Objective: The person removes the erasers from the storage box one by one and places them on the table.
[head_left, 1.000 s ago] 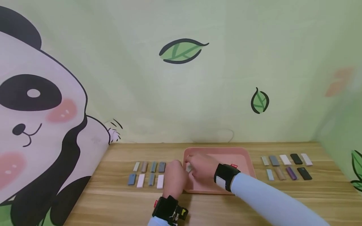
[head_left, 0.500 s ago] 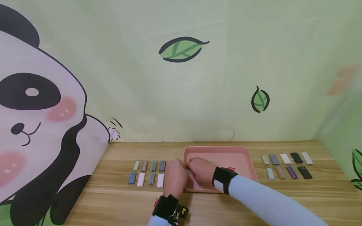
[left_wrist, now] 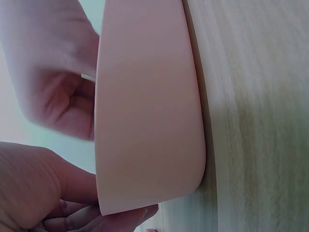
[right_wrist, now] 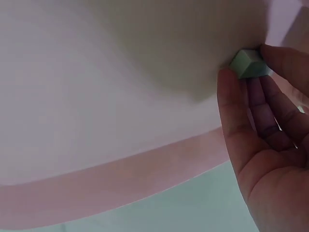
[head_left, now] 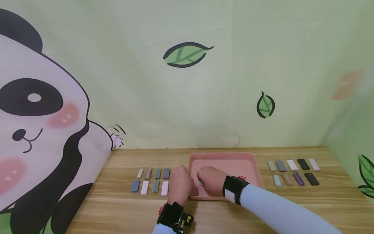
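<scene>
In the head view a pink tray stands on the wooden table, near the wall. My left hand is at its left edge. The left wrist view shows that hand gripping the tray's rim at a corner, thumb on the inner side and fingers around the outside. Over the tray's left part is my right hand, curled. Seen from the right wrist, my right hand pinches a small pale green block between thumb and fingertips, close over the tray's floor. The hand hides most of the block in the head view.
Left of the tray, two rows of small flat pieces include a blue one and a white one. Two more rows on the right include a purple piece and a black one. A panda-printed wall rises behind.
My right hand has moved down along the tray's left side, then slightly right, away from my left hand, still with the green block. My left hand stays at the rim.
</scene>
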`<state>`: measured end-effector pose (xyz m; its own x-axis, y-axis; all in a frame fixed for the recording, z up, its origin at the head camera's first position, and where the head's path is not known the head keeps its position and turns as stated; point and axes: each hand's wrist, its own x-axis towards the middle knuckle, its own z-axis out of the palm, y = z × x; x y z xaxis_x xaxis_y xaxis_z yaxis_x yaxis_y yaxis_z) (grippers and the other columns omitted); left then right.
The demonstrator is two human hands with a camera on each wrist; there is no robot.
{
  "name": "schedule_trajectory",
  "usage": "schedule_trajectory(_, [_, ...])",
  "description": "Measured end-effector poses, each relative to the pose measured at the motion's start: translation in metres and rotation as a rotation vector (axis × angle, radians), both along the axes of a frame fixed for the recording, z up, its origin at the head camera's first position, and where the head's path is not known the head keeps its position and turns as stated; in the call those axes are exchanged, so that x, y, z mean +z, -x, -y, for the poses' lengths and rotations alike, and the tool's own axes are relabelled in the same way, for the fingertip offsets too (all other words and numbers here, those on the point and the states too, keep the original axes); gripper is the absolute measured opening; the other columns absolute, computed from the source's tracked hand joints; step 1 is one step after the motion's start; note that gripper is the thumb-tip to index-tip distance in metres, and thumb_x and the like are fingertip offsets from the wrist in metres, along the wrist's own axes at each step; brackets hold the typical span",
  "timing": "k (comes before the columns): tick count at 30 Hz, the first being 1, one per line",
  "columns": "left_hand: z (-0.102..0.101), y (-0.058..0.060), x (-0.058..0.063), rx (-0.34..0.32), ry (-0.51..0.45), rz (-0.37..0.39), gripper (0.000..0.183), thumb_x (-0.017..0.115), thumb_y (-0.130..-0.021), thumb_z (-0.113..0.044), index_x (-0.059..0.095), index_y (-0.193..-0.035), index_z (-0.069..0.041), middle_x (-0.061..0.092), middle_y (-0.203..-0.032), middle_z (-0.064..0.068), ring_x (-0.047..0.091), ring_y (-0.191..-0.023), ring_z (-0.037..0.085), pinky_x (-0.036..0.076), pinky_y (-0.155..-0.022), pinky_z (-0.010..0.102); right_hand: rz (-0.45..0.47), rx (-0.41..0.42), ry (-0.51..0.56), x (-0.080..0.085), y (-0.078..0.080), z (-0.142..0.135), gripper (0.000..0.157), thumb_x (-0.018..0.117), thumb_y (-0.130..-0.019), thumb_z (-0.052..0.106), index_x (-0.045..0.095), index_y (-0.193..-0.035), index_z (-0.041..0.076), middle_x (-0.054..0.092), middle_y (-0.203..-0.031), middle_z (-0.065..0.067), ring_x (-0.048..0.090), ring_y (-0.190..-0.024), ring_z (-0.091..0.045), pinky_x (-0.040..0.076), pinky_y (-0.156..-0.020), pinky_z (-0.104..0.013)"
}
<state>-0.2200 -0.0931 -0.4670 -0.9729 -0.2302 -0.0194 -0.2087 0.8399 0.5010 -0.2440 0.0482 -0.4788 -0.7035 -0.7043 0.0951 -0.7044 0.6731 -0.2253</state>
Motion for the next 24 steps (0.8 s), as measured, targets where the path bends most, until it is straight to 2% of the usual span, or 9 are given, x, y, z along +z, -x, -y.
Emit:
schedule_trajectory(5, [0.000, 0.002, -0.003, 0.006, -0.006, 0.006, 0.008, 0.063, -0.078, -0.003, 0.063, -0.071, -0.008, 0.056, -0.065, 0.004, 0.051, -0.057, 0.016, 0.037, -0.048, 0.028, 0.050, -0.048, -0.012, 0.005, -0.003, -0.015, 0.021, 0.064, -0.078, 0.004, 0.054, -0.062, 0.016, 0.043, -0.060, 0.008, 0.039, -0.058, -0.008, 0.037, -0.057, -0.023])
schedule_trajectory(10, [-0.002, 0.005, -0.006, 0.023, -0.026, 0.031, 0.006, 0.063, -0.078, -0.002, 0.064, -0.076, -0.007, 0.057, -0.068, 0.005, 0.052, -0.060, 0.018, 0.039, -0.051, 0.028, 0.087, -0.108, -0.003, 0.004, -0.003, -0.036, 0.024, 0.067, -0.080, 0.013, 0.053, -0.062, 0.019, 0.041, -0.059, 0.009, 0.039, -0.058, -0.009, 0.036, -0.058, -0.024])
schedule_trajectory(14, [-0.003, 0.005, -0.005, 0.022, -0.014, 0.024, 0.005, 0.065, -0.078, -0.003, 0.064, -0.074, -0.006, 0.057, -0.069, 0.004, 0.052, -0.061, 0.018, 0.039, -0.052, 0.028, 0.150, -0.163, 0.046, 0.018, -0.006, -0.056, 0.019, 0.070, -0.080, 0.015, 0.057, -0.066, 0.015, 0.044, -0.060, 0.009, 0.039, -0.059, -0.009, 0.037, -0.059, -0.025])
schedule_trajectory(20, [-0.002, 0.003, -0.005, 0.037, -0.070, 0.030, 0.006, 0.063, -0.080, -0.003, 0.064, -0.075, -0.006, 0.057, -0.068, 0.007, 0.052, -0.059, 0.019, 0.039, -0.049, 0.028, 0.058, -0.215, 0.050, 0.037, -0.004, -0.089, 0.007, 0.074, -0.075, 0.013, 0.067, -0.077, 0.012, 0.061, -0.071, 0.005, 0.047, -0.064, -0.008, 0.045, -0.065, -0.027])
schedule_trajectory(24, [-0.003, 0.002, -0.004, 0.037, -0.098, 0.030, 0.006, 0.063, -0.081, -0.003, 0.064, -0.076, -0.006, 0.057, -0.068, 0.008, 0.052, -0.059, 0.020, 0.039, -0.049, 0.028, 0.112, -0.281, 0.083, 0.049, -0.004, -0.115, 0.007, 0.071, -0.077, 0.009, 0.067, -0.083, 0.009, 0.063, -0.076, 0.000, 0.050, -0.067, -0.011, 0.046, -0.066, -0.029])
